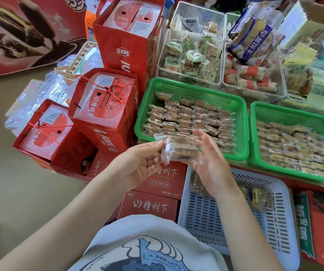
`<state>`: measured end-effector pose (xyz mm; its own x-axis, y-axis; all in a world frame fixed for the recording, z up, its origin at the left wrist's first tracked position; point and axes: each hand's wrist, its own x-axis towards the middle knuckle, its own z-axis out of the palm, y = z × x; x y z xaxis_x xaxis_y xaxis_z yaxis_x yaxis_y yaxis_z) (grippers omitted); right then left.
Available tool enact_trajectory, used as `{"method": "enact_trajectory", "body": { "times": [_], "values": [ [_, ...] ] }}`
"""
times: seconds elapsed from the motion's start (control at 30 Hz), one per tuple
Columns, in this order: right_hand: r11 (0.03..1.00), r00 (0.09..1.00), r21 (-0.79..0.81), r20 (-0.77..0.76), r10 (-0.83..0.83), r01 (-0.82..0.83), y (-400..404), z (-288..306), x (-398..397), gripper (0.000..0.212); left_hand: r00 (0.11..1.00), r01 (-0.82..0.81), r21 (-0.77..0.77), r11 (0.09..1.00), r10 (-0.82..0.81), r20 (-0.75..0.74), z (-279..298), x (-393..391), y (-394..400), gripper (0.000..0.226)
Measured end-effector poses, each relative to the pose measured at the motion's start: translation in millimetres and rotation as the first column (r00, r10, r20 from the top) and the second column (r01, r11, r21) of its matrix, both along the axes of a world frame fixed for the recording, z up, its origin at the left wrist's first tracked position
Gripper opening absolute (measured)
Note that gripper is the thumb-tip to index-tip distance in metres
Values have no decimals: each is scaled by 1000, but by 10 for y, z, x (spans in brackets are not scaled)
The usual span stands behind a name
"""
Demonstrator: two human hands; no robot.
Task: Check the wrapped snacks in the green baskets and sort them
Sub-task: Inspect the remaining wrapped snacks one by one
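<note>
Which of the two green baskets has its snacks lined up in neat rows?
The left green basket, behind the hands; the right green basket holds a loose heap.

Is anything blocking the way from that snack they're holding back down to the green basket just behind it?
Nothing visible. Both hands hold the clear-wrapped brown snack just in front of the left green plastic basket, whose top is open.
</note>
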<state>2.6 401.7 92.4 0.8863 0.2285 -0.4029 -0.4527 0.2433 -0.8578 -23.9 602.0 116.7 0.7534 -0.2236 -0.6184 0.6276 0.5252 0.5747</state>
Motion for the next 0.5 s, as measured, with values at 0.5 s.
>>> {"method": "enact_trajectory", "body": {
  "times": [0.5],
  "values": [
    [966,999,-257,-49,13,-25,261,20,61,45,971,-42,374,926,-51,234,-226,50,-30,36]
  ]
}}
